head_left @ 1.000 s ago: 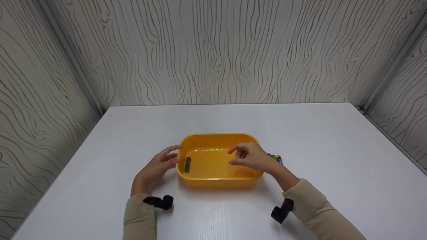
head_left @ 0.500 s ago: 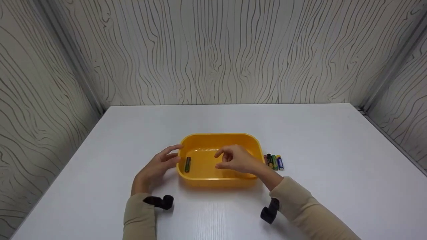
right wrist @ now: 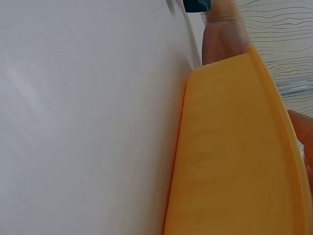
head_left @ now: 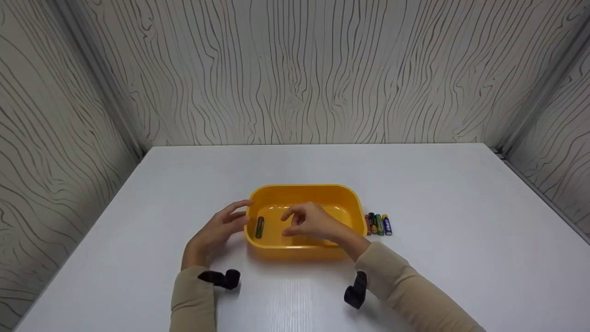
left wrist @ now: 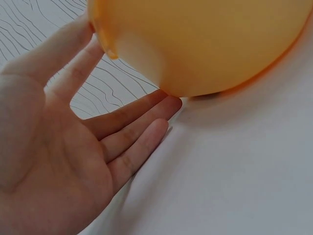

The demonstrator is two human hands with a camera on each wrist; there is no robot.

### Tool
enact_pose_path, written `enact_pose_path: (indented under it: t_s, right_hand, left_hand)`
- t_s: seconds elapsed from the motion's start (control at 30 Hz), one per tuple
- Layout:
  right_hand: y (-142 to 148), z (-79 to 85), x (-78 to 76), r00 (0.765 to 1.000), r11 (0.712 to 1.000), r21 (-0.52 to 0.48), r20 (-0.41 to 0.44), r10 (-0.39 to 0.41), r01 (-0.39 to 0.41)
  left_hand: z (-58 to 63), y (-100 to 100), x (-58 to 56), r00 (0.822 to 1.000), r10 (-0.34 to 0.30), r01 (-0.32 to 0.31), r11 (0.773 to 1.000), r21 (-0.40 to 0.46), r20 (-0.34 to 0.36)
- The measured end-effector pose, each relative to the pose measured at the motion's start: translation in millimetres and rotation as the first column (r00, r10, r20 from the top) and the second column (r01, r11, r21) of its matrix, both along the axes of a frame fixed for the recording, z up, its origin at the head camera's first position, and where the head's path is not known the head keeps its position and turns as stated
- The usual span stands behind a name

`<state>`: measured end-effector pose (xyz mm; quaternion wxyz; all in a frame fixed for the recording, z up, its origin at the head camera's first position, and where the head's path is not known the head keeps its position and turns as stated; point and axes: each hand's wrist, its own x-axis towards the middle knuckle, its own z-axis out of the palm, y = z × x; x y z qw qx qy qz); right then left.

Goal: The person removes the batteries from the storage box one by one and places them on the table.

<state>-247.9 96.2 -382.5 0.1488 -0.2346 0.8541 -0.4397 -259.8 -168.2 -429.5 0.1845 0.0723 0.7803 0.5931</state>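
A yellow plastic basin [head_left: 299, 248] stands on the white table in the head view. My left hand [head_left: 221, 228] is at its left end, fingertips touching the rim and outer wall. The left wrist view shows those fingers [left wrist: 134, 154] extended, nearly straight. Over the basin's interior is my right hand [head_left: 311, 221], thumb and index finger bent but apart, with nothing visible between them. One dark green battery [head_left: 259, 227] lies inside the basin near its left wall. In the right wrist view, the basin's outer side [right wrist: 225, 156] hides most of the right hand.
Several batteries [head_left: 380, 224] lie side by side on the table, just right of the basin. The white table [head_left: 286, 295] runs back to a wood-patterned wall [head_left: 295, 83], with similar panels on both sides.
My right hand has moved left across the basin from its right end, uncovering the batteries on the table. My left hand and the basin have stayed in place.
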Motion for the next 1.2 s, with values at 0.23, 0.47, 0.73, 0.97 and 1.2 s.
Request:
enact_pose_path:
  t_s: [0.23,0.47,0.73,0.97,1.2]
  right_hand:
    - [-12,-2.5,-5.6,0.994,0.997,-0.046,0.098,-0.053,0.057]
    - [-21,-7.4,-10.8,0.985,0.993,-0.042,0.14,-0.101,0.107]
    - [-33,-8.0,-14.5,0.984,0.99,-0.046,0.127,-0.127,0.133]
    - [-43,-8.0,-19.6,0.97,0.984,0.0,0.165,-0.176,0.178]
    - [-53,-7.6,-21.5,0.962,0.98,0.035,0.185,-0.201,0.198]
  left_hand:
    - [-0.1,0,0.7,1.0,0.0,0.0,1.0,0.013,0.008]
    - [-0.6,1,0.2,0.999,0.035,-0.035,0.999,-0.003,0.034]
    - [-0.4,0,0.4,1.0,0.0,0.0,1.0,0.002,-0.008]
    - [-0.7,-1,0.9,0.998,-0.036,0.037,0.999,0.007,-0.044]
    - [-0.3,-1,0.8,0.999,-0.035,0.036,0.999,0.024,-0.036]
